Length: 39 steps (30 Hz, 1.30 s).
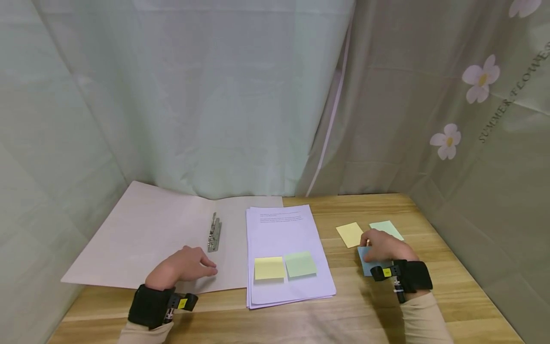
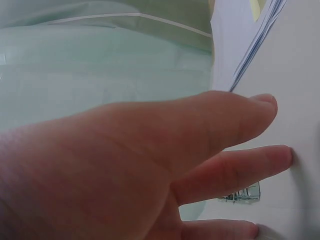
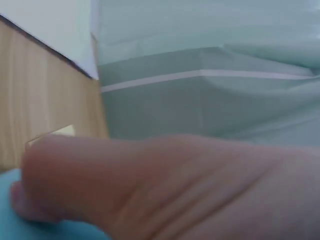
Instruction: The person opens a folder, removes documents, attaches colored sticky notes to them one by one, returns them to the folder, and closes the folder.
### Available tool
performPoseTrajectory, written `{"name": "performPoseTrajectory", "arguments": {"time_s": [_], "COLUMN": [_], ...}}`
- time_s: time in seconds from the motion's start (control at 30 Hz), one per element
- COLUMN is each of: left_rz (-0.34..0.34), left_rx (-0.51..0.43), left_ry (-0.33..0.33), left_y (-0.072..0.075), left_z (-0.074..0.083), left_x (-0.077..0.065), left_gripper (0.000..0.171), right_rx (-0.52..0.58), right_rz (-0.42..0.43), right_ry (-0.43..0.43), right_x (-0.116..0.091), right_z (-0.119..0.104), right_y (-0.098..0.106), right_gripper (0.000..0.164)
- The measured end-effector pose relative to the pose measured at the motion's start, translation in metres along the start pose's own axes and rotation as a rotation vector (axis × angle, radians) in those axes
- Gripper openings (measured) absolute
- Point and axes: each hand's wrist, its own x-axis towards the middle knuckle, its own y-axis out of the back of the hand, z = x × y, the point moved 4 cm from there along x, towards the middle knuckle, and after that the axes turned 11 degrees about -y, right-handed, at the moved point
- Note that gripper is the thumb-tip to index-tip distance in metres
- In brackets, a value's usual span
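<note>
On the right of the table, my right hand (image 1: 386,246) pinches a blue sticky note (image 1: 366,258) near its far edge. In the right wrist view the thumb (image 3: 32,205) lies against the blue paper, while the other fingertips are hidden. My left hand (image 1: 185,267) hovers over the opened white folder (image 1: 150,239), fingers loosely bent and holding nothing. A metal clip (image 1: 214,234) is fixed inside that folder, beyond the left fingers. Between the hands lies a stack of printed paper (image 1: 283,236), bearing a yellow sticky note (image 1: 269,269) and a green sticky note (image 1: 301,264) side by side.
Just beyond my right hand lie another yellow note (image 1: 349,234) and a pale green note (image 1: 387,229) on the wooden table (image 1: 356,208). The paper stack overlaps the folder's right side. Curtains (image 1: 240,95) hang behind the table and at both sides.
</note>
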Motion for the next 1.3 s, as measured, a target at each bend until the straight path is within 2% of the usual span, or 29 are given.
{"name": "performPoseTrajectory", "arguments": {"time_s": [0.13,0.27,0.4,0.53,0.7,0.77,0.87,1.03,1.17,1.3], "left_rz": [-0.006,-0.014,-0.016,-0.02,-0.024,-0.024,-0.022,-0.022,-0.02,-0.017], "left_rx": [0.0,-0.006,-0.017,-0.016,-0.002,-0.004,-0.01,-0.011,-0.007,-0.007], "left_ry": [0.0,0.001,0.001,0.001,-0.005,-0.005,-0.004,-0.009,-0.006,-0.002], "left_y": [0.0,0.001,0.001,0.001,0.0,0.0,0.001,0.001,0.002,0.003], "left_z": [0.001,0.004,0.005,0.004,0.004,0.004,0.005,0.006,0.006,0.006], "left_x": [-0.001,-0.002,-0.003,-0.003,-0.003,-0.002,-0.003,-0.004,-0.004,-0.003], "left_gripper": [0.033,0.034,0.035,0.036,0.036,0.037,0.037,0.037,0.037,0.037], "right_rx": [0.093,0.148,0.193,0.268,0.505,0.588,0.665,0.833,0.914,1.047], "right_rz": [0.056,0.183,0.332,0.426,0.623,0.674,0.7,0.694,0.665,0.617], "right_ry": [-0.005,0.04,0.088,0.113,0.129,0.117,0.073,0.002,-0.014,0.0], "right_x": [-0.032,-0.049,-0.053,-0.052,-0.057,-0.059,-0.059,-0.061,-0.061,-0.058], "right_z": [-0.041,-0.066,-0.078,-0.086,-0.092,-0.091,-0.087,-0.083,-0.082,-0.085], "right_y": [0.022,0.036,0.045,0.05,0.059,0.061,0.062,0.063,0.064,0.063], "right_gripper": [0.019,0.02,0.019,0.015,0.019,0.021,0.024,0.031,0.028,0.02]}}
